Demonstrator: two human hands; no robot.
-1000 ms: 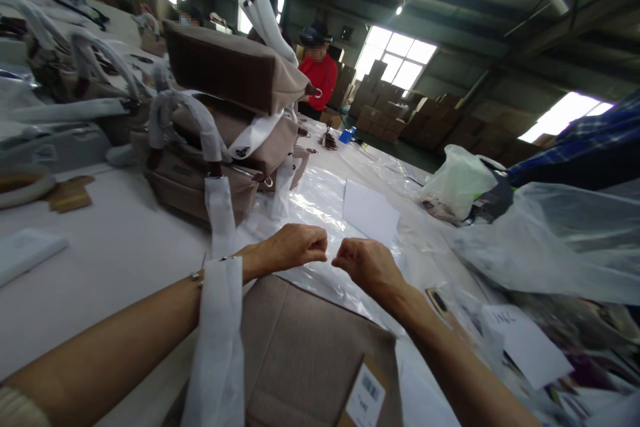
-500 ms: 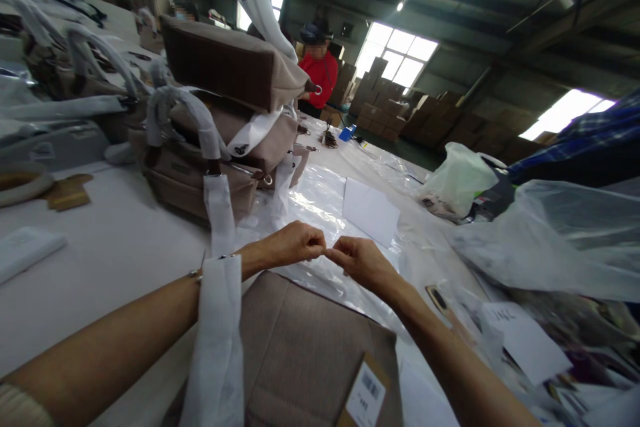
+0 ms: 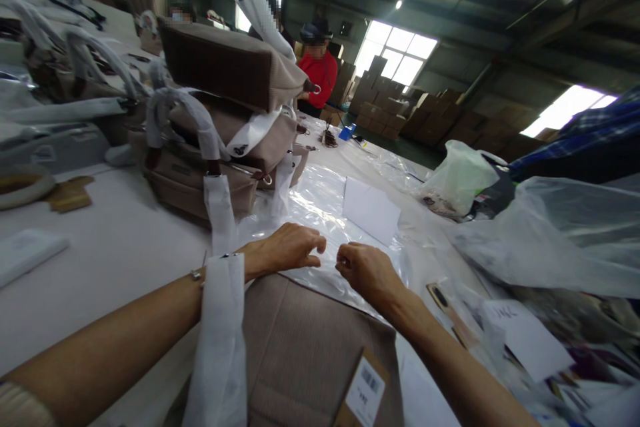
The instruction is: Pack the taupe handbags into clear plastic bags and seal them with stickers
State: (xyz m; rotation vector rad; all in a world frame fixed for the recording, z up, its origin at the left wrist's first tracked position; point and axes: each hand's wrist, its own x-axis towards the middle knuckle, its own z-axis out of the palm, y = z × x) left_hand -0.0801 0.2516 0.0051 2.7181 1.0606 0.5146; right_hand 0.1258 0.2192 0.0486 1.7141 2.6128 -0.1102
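A taupe bag [image 3: 310, 340] lies in front of me, with a barcode tag [image 3: 367, 387] on it and a white-wrapped strap [image 3: 217, 340] along its left side. My left hand [image 3: 295, 247] is above the bag's far edge, thumb and index finger apart with nothing visible between them. Facing it, my right hand [image 3: 367, 270] has its fingers curled together; whether they hold anything is hidden. Clear plastic sheeting [image 3: 320, 197] lies beneath and beyond both hands.
Stacked taupe bags [image 3: 225, 120] stand at the back left. White paper [image 3: 370, 210] lies on the plastic ahead. At right are a phone [image 3: 439, 297], a handwritten sheet [image 3: 527, 340] and a clear plastic bag [image 3: 565, 240]. A person in red [image 3: 320, 77] stands far back.
My hands have moved apart from near contact at the fingertips. My left thumb and index finger have opened, while my right fingers are more curled.
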